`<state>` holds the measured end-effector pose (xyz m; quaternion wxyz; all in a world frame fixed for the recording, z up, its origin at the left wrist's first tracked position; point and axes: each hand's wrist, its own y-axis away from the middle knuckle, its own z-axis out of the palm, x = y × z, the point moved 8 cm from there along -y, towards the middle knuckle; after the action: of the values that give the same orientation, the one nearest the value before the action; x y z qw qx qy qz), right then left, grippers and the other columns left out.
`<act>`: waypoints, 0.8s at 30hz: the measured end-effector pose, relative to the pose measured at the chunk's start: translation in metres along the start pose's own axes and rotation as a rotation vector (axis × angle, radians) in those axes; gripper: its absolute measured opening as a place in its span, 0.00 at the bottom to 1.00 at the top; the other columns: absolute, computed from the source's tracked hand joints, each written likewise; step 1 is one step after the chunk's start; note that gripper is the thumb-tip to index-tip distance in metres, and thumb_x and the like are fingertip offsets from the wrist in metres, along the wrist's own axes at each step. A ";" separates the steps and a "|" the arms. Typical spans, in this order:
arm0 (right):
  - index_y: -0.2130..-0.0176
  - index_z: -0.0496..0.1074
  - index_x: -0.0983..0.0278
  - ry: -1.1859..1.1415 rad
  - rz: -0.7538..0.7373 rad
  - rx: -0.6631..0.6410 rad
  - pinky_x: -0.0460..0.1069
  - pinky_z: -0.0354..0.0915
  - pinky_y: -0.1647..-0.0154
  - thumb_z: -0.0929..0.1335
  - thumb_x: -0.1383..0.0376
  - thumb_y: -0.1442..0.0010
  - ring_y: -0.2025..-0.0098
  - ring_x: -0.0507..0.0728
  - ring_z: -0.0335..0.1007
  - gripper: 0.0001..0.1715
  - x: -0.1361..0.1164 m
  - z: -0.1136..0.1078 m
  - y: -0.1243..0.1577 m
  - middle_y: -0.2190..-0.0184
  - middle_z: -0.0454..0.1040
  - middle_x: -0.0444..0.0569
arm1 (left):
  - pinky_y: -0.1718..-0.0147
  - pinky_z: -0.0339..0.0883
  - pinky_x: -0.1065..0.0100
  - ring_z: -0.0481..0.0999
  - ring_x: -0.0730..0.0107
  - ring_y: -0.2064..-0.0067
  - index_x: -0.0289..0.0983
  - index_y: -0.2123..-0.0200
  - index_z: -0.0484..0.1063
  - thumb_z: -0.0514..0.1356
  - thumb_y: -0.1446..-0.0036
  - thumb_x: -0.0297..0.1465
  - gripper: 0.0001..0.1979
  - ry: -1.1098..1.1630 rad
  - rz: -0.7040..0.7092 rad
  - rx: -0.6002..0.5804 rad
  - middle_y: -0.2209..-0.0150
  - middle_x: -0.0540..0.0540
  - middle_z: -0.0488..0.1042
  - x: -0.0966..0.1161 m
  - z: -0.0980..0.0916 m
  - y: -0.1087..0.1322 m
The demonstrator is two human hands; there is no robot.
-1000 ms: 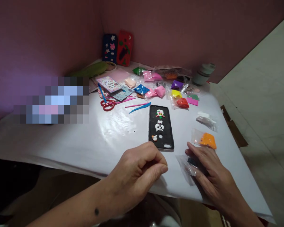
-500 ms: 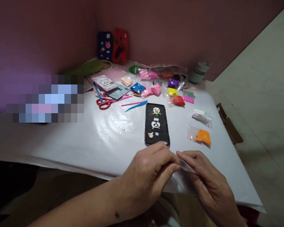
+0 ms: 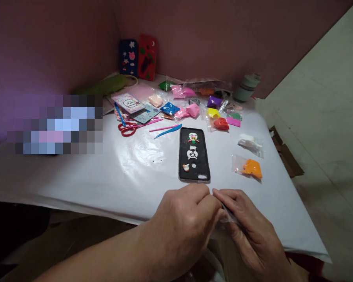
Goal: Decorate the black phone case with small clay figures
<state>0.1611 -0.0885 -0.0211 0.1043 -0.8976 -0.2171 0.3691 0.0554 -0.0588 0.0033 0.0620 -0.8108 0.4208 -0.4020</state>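
Close to the table's front edge, my left hand (image 3: pixel 185 223) is closed, its fingertips pinching the edge of a small clear plastic bag (image 3: pixel 230 216). My right hand (image 3: pixel 254 233) grips the same bag from the other side, thumb and fingers pressed together. What the bag contains is hidden by my hands. Just beyond them lies a black phone case (image 3: pixel 201 156), decorated with a white-and-green figure (image 3: pixel 193 138), a white cat-like figure (image 3: pixel 192 153) and a small white-and-orange piece (image 3: pixel 186 168). Two tiny black dots (image 3: pixel 157 161) sit on the sheet to its left.
Right of the case are bags of orange clay (image 3: pixel 252 168) and white clay (image 3: pixel 247 141). Red scissors (image 3: pixel 128 129), a blue modelling tool (image 3: pixel 168 131) and several coloured clay packets (image 3: pixel 170 108) lie farther back. Blue (image 3: pixel 128 57) and red cases (image 3: pixel 147 57) lean on the wall.
My left hand has turned over slightly and moved lower, its fingers reaching further in at the bag. The lower end of the phone case now shows fully.
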 end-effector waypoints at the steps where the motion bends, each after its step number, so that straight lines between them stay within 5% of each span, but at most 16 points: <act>1: 0.39 0.61 0.59 -0.008 0.010 0.016 0.48 0.69 0.53 0.60 0.75 0.38 0.51 0.56 0.70 0.29 0.000 -0.002 0.001 0.53 0.71 0.53 | 0.77 0.59 0.71 0.64 0.73 0.74 0.31 0.68 0.70 0.50 0.35 0.26 0.12 0.002 0.010 -0.018 0.74 0.49 0.66 0.002 0.000 0.000; 5: 0.44 0.65 0.56 -0.001 0.039 0.090 0.46 0.70 0.53 0.62 0.72 0.37 0.51 0.55 0.73 0.24 -0.001 -0.012 0.003 0.52 0.74 0.50 | 0.75 0.63 0.72 0.67 0.73 0.72 0.33 0.57 0.68 0.50 0.34 0.33 0.11 0.068 -0.010 -0.167 0.71 0.49 0.69 0.003 0.004 0.001; 11: 0.49 0.70 0.58 0.144 0.036 0.110 0.47 0.74 0.64 0.63 0.69 0.39 0.61 0.57 0.78 0.19 -0.010 -0.016 0.003 0.60 0.80 0.49 | 0.75 0.64 0.71 0.66 0.72 0.71 0.31 0.64 0.66 0.50 0.41 0.20 0.07 0.068 0.099 -0.266 0.68 0.46 0.68 0.009 0.005 0.003; 15: 0.55 0.73 0.59 0.326 -0.134 0.076 0.47 0.74 0.70 0.62 0.66 0.40 0.67 0.58 0.79 0.16 -0.019 -0.026 -0.004 0.66 0.81 0.49 | 0.78 0.62 0.70 0.64 0.73 0.74 0.32 0.66 0.67 0.50 0.41 0.20 0.07 -0.015 0.122 -0.236 0.70 0.47 0.68 0.010 0.000 0.004; 17: 0.56 0.73 0.59 0.448 -0.181 0.062 0.47 0.72 0.74 0.61 0.67 0.40 0.70 0.57 0.78 0.15 -0.015 -0.032 -0.010 0.68 0.80 0.48 | 0.75 0.63 0.70 0.66 0.73 0.73 0.31 0.64 0.67 0.49 0.38 0.22 0.08 -0.045 0.079 -0.126 0.70 0.46 0.70 0.003 -0.019 0.000; 21: 0.51 0.70 0.69 0.720 -0.157 0.184 0.61 0.68 0.57 0.60 0.66 0.38 0.59 0.68 0.74 0.19 0.003 -0.044 -0.026 0.59 0.77 0.63 | 0.72 0.61 0.73 0.70 0.75 0.71 0.35 0.65 0.69 0.57 0.40 0.26 0.02 -0.219 -0.079 0.077 0.70 0.50 0.73 -0.028 -0.083 -0.016; 24: 0.50 0.70 0.75 0.841 -0.114 0.008 0.67 0.66 0.56 0.61 0.62 0.38 0.54 0.74 0.69 0.23 0.022 -0.029 -0.038 0.55 0.73 0.70 | 0.75 0.55 0.72 0.66 0.75 0.76 0.36 0.68 0.72 0.59 0.42 0.29 0.03 -0.383 -0.259 0.078 0.77 0.52 0.71 -0.065 -0.126 -0.031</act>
<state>0.1838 -0.0459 -0.0006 0.2074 -0.9563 -0.2033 -0.0347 -0.0349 0.0389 0.0619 0.1197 -0.9165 0.2781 -0.2615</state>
